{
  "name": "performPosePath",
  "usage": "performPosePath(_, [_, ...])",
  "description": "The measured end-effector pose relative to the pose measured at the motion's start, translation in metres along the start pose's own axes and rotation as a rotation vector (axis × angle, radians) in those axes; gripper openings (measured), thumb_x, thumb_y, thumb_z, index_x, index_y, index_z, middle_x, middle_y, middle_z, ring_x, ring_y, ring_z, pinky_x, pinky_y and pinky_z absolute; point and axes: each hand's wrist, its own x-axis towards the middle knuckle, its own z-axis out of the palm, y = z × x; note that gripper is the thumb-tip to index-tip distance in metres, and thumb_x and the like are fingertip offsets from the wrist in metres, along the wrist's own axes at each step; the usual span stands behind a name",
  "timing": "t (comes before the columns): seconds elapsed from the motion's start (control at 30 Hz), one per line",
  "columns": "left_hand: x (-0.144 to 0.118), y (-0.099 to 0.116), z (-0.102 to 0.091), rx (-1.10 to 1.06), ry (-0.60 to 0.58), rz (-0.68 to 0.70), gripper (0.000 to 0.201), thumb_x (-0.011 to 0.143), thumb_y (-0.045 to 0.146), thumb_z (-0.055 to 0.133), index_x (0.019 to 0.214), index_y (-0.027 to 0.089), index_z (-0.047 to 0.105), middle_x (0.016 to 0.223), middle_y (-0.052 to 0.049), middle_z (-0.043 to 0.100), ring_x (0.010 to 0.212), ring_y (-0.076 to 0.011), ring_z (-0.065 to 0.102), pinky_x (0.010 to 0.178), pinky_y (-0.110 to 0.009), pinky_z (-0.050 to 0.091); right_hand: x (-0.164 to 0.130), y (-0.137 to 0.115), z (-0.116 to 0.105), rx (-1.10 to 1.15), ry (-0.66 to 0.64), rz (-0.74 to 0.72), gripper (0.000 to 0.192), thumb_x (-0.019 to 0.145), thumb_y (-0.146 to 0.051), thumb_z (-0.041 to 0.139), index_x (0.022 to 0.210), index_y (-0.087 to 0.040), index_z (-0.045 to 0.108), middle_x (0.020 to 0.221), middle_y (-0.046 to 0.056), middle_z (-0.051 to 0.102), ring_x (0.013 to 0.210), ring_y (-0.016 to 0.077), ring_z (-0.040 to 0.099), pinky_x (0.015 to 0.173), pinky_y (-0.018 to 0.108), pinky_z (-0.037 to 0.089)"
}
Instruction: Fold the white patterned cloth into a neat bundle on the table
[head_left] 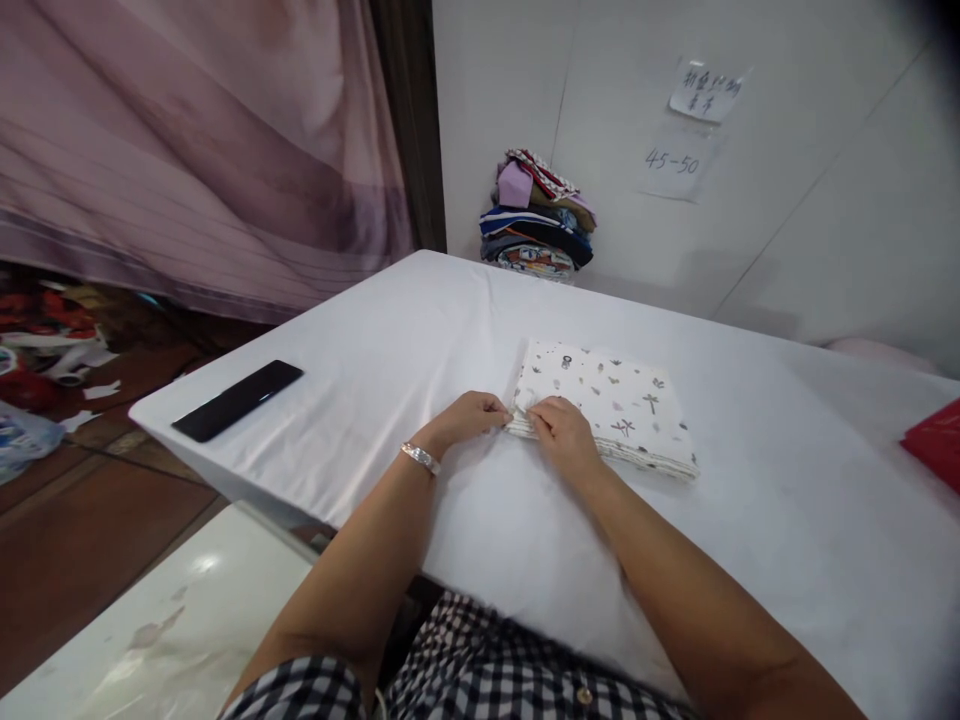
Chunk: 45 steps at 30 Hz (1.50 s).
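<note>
A folded white cloth (600, 390) with small printed plants and figures lies flat in several layers on the white-covered table (420, 330). At its near left corner, my left hand (474, 415) pinches the edge of the cloth between thumb and fingers. Close beside it, my right hand (562, 432) rests over the front edge, its thumb and fingertips closed on the top layer near the same corner. The fingertips of both hands are a few centimetres apart. A silver bracelet (421, 458) circles my left wrist.
A black phone (238, 400) lies near the table's left edge. Folded fabrics (536, 220) are stacked against the wall at the back. Something red (934, 445) sits at the far right. A pink curtain (195, 130) hangs on the left, above a cluttered tiled floor.
</note>
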Motion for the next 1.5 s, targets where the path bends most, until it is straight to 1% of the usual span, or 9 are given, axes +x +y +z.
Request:
performPosePath(0.2, [0.0,0.0,-0.001,0.008,-0.004,-0.013,0.023,0.069,0.039,0.062,0.071,0.016,0.063,0.057,0.002,0.053,0.053,-0.0083,0.044,0.053,-0.023,0.036,0.0,0.0,0.005,-0.074,-0.052,-0.072,0.02,0.09,-0.028,0.049,0.095,-0.02,0.066,0.089,0.007,0.063,0.085,0.0205,0.053,0.076,0.034,0.041])
performPosePath(0.5, [0.0,0.0,0.001,-0.061,-0.043,-0.006,0.028,0.061,0.037,0.07,0.077,0.016,0.061,0.071,0.001,0.056,0.06,-0.0087,0.046,0.053,-0.022,0.036,0.003,-0.004,0.007,-0.144,-0.082,-0.001,0.013,0.085,-0.027,0.057,0.09,-0.02,0.066,0.088,0.006,0.062,0.085,0.0205,0.052,0.074,0.032,0.038])
performPosePath(0.67, [-0.002,0.003,0.003,-0.034,-0.019,-0.021,0.024,0.061,0.035,0.068,0.071,0.016,0.059,0.062,0.003,0.052,0.054,-0.0082,0.043,0.051,-0.022,0.035,0.004,-0.007,0.008,-0.171,-0.061,0.023,0.011,0.086,-0.026,0.056,0.086,-0.02,0.065,0.084,0.005,0.061,0.082,0.02,0.051,0.072,0.031,0.036])
performPosePath(0.8, [-0.002,0.005,0.004,0.013,0.007,-0.036,0.019,0.064,0.034,0.063,0.065,0.017,0.057,0.054,0.004,0.049,0.05,-0.0081,0.041,0.05,-0.023,0.033,0.002,-0.006,0.01,-0.165,-0.002,-0.008,0.017,0.09,-0.025,0.048,0.083,-0.019,0.063,0.081,0.005,0.06,0.079,0.0194,0.05,0.071,0.031,0.036])
performPosePath(0.93, [-0.003,0.009,0.004,0.014,0.031,-0.085,0.017,0.065,0.031,0.059,0.058,0.017,0.053,0.048,0.004,0.046,0.046,-0.0074,0.037,0.048,-0.023,0.03,-0.001,-0.006,0.01,-0.156,0.057,-0.053,0.019,0.092,-0.022,0.043,0.087,-0.018,0.061,0.085,0.007,0.061,0.08,0.0194,0.05,0.072,0.031,0.036])
performPosePath(1.07, [-0.003,0.01,0.004,-0.004,0.037,-0.09,0.017,0.064,0.027,0.057,0.052,0.017,0.049,0.046,0.004,0.044,0.045,-0.0071,0.036,0.048,-0.023,0.028,-0.001,-0.004,0.009,-0.175,-0.002,-0.112,0.021,0.092,-0.024,0.042,0.085,-0.018,0.061,0.084,0.007,0.06,0.08,0.0197,0.049,0.072,0.032,0.036])
performPosePath(1.2, [-0.002,0.008,0.005,-0.061,0.021,-0.07,0.02,0.066,0.028,0.056,0.051,0.016,0.049,0.047,0.003,0.044,0.046,-0.007,0.035,0.048,-0.023,0.028,0.0,-0.002,0.01,-0.176,-0.043,-0.118,0.018,0.089,-0.032,0.049,0.086,-0.018,0.06,0.086,0.007,0.059,0.082,0.0206,0.05,0.072,0.032,0.036])
performPosePath(1.37, [-0.003,0.009,0.002,-0.17,-0.015,-0.024,0.023,0.07,0.036,0.057,0.06,0.015,0.057,0.053,0.002,0.048,0.05,-0.0075,0.038,0.05,-0.022,0.03,-0.001,-0.002,0.011,-0.12,0.03,-0.059,0.014,0.088,-0.029,0.05,0.083,-0.019,0.058,0.083,0.006,0.059,0.08,0.0205,0.051,0.072,0.032,0.038])
performPosePath(1.5, [-0.005,0.01,-0.003,-0.13,0.028,-0.048,0.025,0.068,0.039,0.061,0.062,0.015,0.058,0.051,0.003,0.045,0.049,-0.0073,0.036,0.05,-0.022,0.03,-0.001,-0.003,0.008,-0.034,0.095,-0.015,0.011,0.088,-0.024,0.047,0.083,-0.02,0.056,0.083,0.005,0.059,0.08,0.0194,0.052,0.071,0.031,0.039])
